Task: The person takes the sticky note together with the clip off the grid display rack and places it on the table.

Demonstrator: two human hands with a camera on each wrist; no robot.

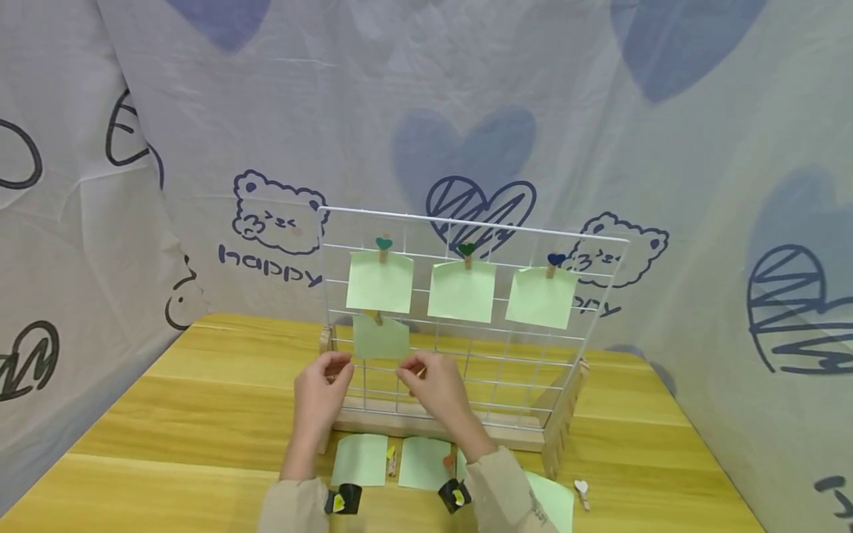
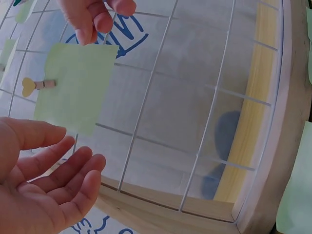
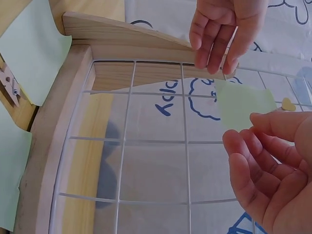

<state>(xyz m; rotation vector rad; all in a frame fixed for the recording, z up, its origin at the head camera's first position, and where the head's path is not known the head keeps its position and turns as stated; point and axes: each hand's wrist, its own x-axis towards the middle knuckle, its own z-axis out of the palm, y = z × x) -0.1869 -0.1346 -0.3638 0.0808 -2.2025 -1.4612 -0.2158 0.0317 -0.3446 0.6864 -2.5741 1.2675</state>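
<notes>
A pale green paper note [image 1: 381, 337] hangs in the second row of a white wire grid [image 1: 453, 340], held at its top by a clothespin with a yellow heart [image 2: 29, 87]. My left hand [image 2: 53, 180] is beside the note's lower left corner, fingers loosely bent and apart, nothing held. At the lower right corner, my right hand [image 3: 273, 170] has its thumb and fingertips close to the paper's edge; no grip on it is visible. Three more green notes [image 1: 461, 292] hang along the upper row, each under a heart clothespin [image 1: 383, 246].
The grid stands in a wooden base [image 1: 446, 429] on a yellow wood-grain table [image 1: 220, 385]. In front lie several loose green notes [image 1: 360, 460], a yellow-heart clothespin [image 1: 392, 460], an orange-heart one [image 1: 449, 462] and a white-heart one [image 1: 583, 494]. A printed curtain [image 1: 333, 96] hangs behind.
</notes>
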